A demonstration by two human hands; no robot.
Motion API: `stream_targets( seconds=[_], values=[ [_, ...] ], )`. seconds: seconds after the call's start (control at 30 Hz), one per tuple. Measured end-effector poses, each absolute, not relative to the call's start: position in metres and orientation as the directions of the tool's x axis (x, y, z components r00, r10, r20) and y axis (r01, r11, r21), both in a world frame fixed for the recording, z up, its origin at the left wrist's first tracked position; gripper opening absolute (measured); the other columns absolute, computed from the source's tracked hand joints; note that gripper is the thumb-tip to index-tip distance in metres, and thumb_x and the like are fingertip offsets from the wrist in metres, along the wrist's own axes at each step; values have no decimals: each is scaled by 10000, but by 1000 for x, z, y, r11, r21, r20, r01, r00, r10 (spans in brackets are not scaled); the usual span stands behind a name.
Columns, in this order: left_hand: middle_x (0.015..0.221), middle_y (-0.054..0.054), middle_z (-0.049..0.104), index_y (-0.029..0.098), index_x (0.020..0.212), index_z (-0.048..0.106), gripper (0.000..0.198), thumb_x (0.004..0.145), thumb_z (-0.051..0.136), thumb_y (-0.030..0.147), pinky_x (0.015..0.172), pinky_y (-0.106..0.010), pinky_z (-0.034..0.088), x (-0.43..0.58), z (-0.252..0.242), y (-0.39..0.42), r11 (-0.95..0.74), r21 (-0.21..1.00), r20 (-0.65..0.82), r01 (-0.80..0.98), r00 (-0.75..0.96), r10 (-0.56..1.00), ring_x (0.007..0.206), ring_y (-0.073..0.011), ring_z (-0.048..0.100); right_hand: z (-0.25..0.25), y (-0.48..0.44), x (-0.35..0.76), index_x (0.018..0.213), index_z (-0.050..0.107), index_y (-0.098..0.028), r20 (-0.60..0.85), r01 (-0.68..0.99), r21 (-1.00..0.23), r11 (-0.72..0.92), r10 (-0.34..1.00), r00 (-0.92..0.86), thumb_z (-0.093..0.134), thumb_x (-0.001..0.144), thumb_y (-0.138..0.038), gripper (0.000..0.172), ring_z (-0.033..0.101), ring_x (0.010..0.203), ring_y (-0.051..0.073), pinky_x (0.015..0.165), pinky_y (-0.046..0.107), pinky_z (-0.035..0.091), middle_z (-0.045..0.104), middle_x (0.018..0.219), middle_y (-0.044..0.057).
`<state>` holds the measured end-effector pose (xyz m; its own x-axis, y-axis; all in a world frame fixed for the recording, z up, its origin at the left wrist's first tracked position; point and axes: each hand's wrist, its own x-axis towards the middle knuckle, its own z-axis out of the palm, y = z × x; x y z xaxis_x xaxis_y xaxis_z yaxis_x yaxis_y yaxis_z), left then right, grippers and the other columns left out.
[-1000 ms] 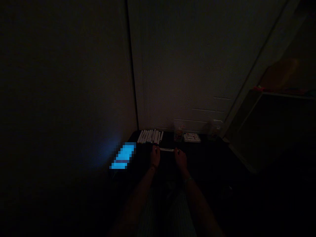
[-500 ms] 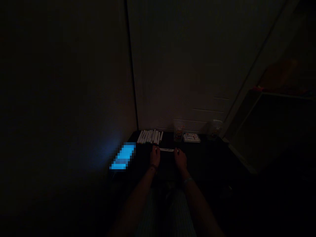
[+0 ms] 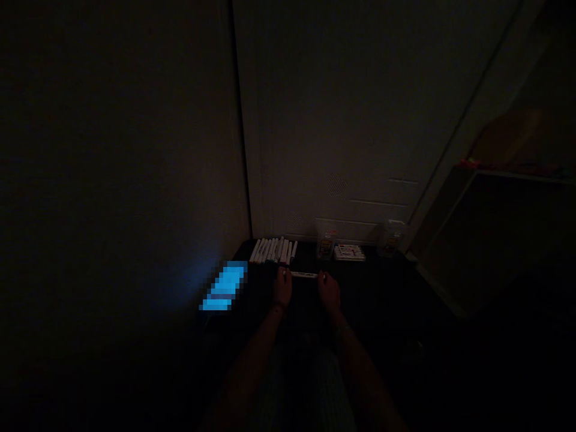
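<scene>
A white marker pen [image 3: 305, 275] lies level between my two hands, over the dark tabletop [image 3: 373, 294]. My left hand [image 3: 282, 288] is closed around its left end, and my right hand [image 3: 330, 291] grips the right end. Dark printing shows on the marker's barrel. Just beyond my left hand, a row of several white markers [image 3: 272, 249] lies side by side near the wall. Farther to the right lies a stack of white markers [image 3: 350, 252]. Dim light hides the detail of my fingers.
Two clear plastic containers stand at the back: one container [image 3: 326, 239] left of the stack, another container [image 3: 391, 238] to its right. A glowing blurred screen [image 3: 225, 287] is at the left. A wall [image 3: 315, 120] rises behind, and a shelf unit [image 3: 472, 180] stands at right.
Both hands hold the marker in nearly the same place. The picture has become slightly sharper, and no object has visibly moved on the table.
</scene>
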<state>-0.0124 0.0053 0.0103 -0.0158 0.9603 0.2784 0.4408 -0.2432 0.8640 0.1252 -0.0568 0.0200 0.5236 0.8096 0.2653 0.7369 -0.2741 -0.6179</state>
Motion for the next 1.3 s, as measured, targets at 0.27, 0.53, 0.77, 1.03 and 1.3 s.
stream_targets(
  seconds=[0.27,0.53,0.77,1.03,1.3],
  values=[
    [710,-38,585,175,942,500,302,828,305,376,562,-216,349,-12,8,7,-267,872,303,411,-24,953,611,-124,531,18,-56,126,854,579,-186,260,740,-614,-276,814,519,204,873,-452,460,569,736,153,580,211,310,630,808,72],
    [698,-34,578,180,948,495,315,830,294,391,571,-221,352,-12,6,7,-269,872,303,409,-18,953,613,-127,528,15,-56,127,855,577,-180,285,754,-609,-246,819,498,186,874,-458,480,564,749,149,602,208,314,624,810,75],
    [708,-41,579,176,981,487,345,832,278,407,571,-224,346,-12,3,10,-286,864,322,415,-18,947,614,-128,521,17,-55,126,866,577,-184,271,750,-597,-283,810,521,198,875,-451,463,565,737,150,600,210,315,629,806,69],
    [722,-43,591,173,981,494,333,827,303,398,559,-216,346,-13,4,9,-280,876,311,393,-16,950,602,-123,526,14,-54,126,874,577,-180,283,750,-602,-275,805,522,205,871,-454,462,563,747,151,605,212,315,626,829,77],
    [683,-35,576,174,939,505,296,819,331,381,554,-220,346,-12,4,10,-266,880,305,393,-38,952,583,-123,517,12,-54,128,840,577,-189,306,749,-618,-239,804,509,189,871,-457,472,557,704,145,579,213,304,624,784,60]
  ],
)
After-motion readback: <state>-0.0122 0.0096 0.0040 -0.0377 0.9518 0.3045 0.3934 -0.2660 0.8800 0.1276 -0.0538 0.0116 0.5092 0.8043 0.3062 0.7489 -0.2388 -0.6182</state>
